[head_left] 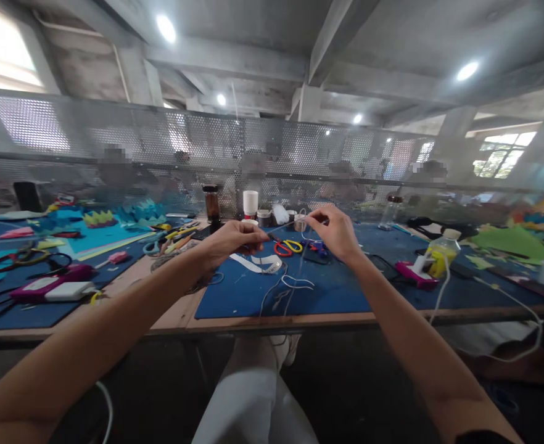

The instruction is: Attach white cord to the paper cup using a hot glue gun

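My left hand (243,237) is closed in a pinch above the blue mat (235,302). Opposite it, my right hand (335,229) pinches too, thumb and forefinger together. A thin grey cord (282,232) runs taut between the fingers of both hands. From near my right fingertips a pale length of cord hangs, and loose cord (298,282) lies curled on the mat below, with strands over the front edge. Scissors with red and yellow handles (294,246) lie beyond, between the hands. A white curved strip (253,265) rests just below my left hand.
A stack of white paper cups (250,202) and a dark brown bottle (211,205) stand at the back. Magenta power strips (52,280) lie left and right. A yellow liquid bottle (442,254) stands at the right. A perforated metal screen (281,142) closes off the far side.
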`<state>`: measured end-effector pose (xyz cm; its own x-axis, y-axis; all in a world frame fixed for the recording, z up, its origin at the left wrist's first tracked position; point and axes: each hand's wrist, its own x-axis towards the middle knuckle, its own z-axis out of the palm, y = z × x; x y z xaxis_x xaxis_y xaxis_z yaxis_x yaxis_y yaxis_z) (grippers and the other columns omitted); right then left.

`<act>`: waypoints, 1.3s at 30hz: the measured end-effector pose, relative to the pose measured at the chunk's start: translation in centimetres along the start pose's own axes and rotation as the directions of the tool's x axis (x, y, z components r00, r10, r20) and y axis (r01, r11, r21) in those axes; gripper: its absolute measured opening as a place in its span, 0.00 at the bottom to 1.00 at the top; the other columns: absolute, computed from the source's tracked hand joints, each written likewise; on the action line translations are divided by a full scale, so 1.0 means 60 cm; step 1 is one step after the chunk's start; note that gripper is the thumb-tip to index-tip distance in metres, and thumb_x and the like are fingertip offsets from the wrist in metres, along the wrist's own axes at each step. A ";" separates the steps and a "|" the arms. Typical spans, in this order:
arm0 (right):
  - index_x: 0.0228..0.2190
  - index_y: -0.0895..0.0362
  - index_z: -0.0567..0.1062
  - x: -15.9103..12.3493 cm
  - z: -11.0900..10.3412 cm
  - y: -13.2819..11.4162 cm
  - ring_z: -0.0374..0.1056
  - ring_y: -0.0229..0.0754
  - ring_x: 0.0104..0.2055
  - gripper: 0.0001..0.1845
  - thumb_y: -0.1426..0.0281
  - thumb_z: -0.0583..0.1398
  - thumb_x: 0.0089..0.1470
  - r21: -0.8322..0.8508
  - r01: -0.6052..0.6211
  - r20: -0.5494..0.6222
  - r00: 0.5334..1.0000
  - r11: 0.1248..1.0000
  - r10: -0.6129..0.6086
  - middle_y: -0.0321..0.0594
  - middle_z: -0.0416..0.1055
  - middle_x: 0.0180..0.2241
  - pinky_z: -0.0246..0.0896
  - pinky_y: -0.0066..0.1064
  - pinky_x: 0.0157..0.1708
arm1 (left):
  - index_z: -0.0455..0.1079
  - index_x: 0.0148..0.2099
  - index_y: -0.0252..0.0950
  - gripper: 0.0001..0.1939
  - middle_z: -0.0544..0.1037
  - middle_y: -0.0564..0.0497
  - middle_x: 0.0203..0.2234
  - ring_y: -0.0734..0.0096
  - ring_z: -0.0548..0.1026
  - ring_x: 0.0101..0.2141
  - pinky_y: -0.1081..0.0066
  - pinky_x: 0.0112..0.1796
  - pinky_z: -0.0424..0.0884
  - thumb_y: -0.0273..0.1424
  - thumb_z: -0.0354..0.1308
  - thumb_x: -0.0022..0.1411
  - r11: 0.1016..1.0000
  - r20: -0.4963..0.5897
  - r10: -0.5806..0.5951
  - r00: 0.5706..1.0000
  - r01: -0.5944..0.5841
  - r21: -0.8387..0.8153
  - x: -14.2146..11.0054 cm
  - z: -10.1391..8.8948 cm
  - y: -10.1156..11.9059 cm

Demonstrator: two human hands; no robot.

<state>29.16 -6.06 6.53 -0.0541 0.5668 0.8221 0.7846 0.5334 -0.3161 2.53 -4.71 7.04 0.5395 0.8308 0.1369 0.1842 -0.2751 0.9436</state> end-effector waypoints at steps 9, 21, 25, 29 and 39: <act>0.37 0.56 0.79 -0.054 0.010 0.025 0.69 0.48 0.44 0.11 0.67 0.58 0.57 -0.103 -0.113 0.205 0.970 0.988 0.132 0.47 0.74 0.42 0.61 0.38 0.43 | 0.74 0.35 0.32 0.15 0.75 0.52 0.19 0.77 0.68 0.19 0.75 0.24 0.64 0.41 0.62 0.56 0.976 0.023 -0.022 0.999 0.017 0.218 -0.004 0.017 -0.068; 0.31 0.58 0.77 -0.095 0.062 0.013 0.67 0.39 0.27 0.12 0.62 0.60 0.55 0.354 -0.406 0.524 0.832 0.843 0.181 0.36 0.72 0.25 0.61 0.30 0.30 | 0.74 0.35 0.32 0.13 0.76 0.51 0.21 0.75 0.72 0.22 0.75 0.25 0.67 0.39 0.60 0.57 0.960 -0.014 0.029 0.999 -0.024 0.279 0.001 0.033 -0.092; 0.32 0.56 0.78 -0.096 0.054 0.027 0.69 0.41 0.34 0.10 0.63 0.61 0.55 0.261 -0.301 0.420 0.891 0.917 0.173 0.39 0.74 0.32 0.62 0.33 0.38 | 0.74 0.34 0.32 0.12 0.76 0.51 0.21 0.76 0.71 0.22 0.75 0.25 0.67 0.38 0.60 0.57 0.962 -0.028 0.023 0.999 -0.015 0.271 0.004 0.030 -0.110; 0.47 0.57 0.74 -0.103 0.072 -0.016 0.71 0.38 0.32 0.17 0.65 0.61 0.55 0.443 -0.433 0.541 0.827 0.785 0.151 0.45 0.73 0.46 0.66 0.33 0.37 | 0.74 0.34 0.32 0.11 0.75 0.52 0.20 0.75 0.71 0.22 0.75 0.24 0.66 0.37 0.59 0.58 0.960 -0.006 0.081 0.997 -0.076 0.269 0.011 0.053 -0.094; 0.31 0.59 0.76 -0.092 0.072 0.009 0.68 0.39 0.27 0.10 0.64 0.60 0.55 0.378 -0.420 0.518 0.834 0.825 0.187 0.38 0.72 0.25 0.63 0.32 0.32 | 0.76 0.35 0.32 0.13 0.76 0.50 0.22 0.73 0.71 0.23 0.74 0.26 0.65 0.38 0.60 0.56 0.905 -0.033 0.096 0.995 -0.074 0.418 0.006 0.027 -0.078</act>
<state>27.22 -6.19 -0.20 -0.2187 0.8982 0.3813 0.4367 0.4396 -0.7849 3.18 -3.92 2.20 0.5276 0.8159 0.2365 0.4708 -0.5126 0.7181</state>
